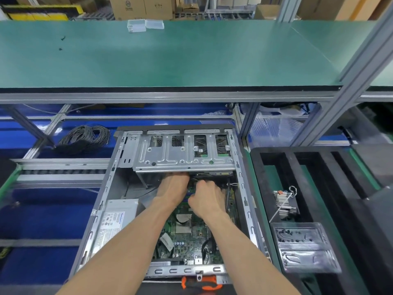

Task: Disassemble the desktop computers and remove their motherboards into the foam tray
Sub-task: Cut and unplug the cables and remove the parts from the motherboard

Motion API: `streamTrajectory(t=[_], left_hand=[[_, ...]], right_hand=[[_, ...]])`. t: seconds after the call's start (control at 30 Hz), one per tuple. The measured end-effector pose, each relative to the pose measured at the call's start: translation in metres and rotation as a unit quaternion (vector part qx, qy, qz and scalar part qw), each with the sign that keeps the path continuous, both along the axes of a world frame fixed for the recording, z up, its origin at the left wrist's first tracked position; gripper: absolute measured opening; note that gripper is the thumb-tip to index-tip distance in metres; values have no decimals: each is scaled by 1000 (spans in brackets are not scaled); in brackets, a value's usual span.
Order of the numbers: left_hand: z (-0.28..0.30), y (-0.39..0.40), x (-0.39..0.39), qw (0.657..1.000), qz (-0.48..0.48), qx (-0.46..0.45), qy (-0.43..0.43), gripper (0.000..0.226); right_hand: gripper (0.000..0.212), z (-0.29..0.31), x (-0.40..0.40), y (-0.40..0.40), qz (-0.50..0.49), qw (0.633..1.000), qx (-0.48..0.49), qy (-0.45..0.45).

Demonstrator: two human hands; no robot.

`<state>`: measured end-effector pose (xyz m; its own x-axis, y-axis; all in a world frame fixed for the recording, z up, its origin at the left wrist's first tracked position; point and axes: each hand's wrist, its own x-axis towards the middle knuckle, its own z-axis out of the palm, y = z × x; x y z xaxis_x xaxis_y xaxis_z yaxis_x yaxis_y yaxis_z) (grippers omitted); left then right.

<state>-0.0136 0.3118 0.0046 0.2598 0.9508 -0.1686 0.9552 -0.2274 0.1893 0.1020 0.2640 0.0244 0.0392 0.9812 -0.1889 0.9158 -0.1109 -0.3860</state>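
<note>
I am working with both hands deep inside the open computer case [102, 209], which is lying on its side on the worktop [42, 220] straight in front of me. My left hand [173, 189] is reaching flat toward the far end, its fingers disappearing under the silver drive cage [182, 154], so I cannot tell whether it is holding anything there. My right hand [207, 199] is curled just beside it, knuckles up, seemingly pinching something small at the board's far edge, a cable or connector by my guess, though the thing itself is hidden.

The motherboard [187, 241] is still sitting in the case floor, beneath and between my forearms, with its long axis running away from me toward the cage. Both hands are crowding its far end, the right one nearer the case's right wall. The power supply [116, 218] is lying to the left of the board.

The foam tray [287, 167] is standing to my right, just beside the case, its slots running the same way as the board. A heatsink [284, 204] and a clear screw box [304, 248] are resting on it. An orange-handled screwdriver [202, 283] is lying at the case's near edge. I judge the board will have to come up and travel rightward once it is freed.
</note>
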Motion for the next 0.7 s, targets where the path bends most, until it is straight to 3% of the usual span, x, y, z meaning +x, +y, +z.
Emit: streamTrajectory(t=[0.17,0.3,0.43,0.57,0.7], left_hand=[[4,-3,0,998,46,9,-34,16],[6,-3,2,999,32,12,-7,20],[8,-2,1,995,93,5,-45,14],[15,-4,-5,986,140,-37,-88,14],[24,-8,-11,982,148,-90,-78,17]], right_hand=[[20,-1,1,0,-7,1000,9,1],[21,0,1,-1,-9,1000,13,-3],[23,0,2,-1,-20,1000,11,5],[21,3,2,-1,-25,999,-13,27],[12,12,2,-3,-26,997,-47,60]])
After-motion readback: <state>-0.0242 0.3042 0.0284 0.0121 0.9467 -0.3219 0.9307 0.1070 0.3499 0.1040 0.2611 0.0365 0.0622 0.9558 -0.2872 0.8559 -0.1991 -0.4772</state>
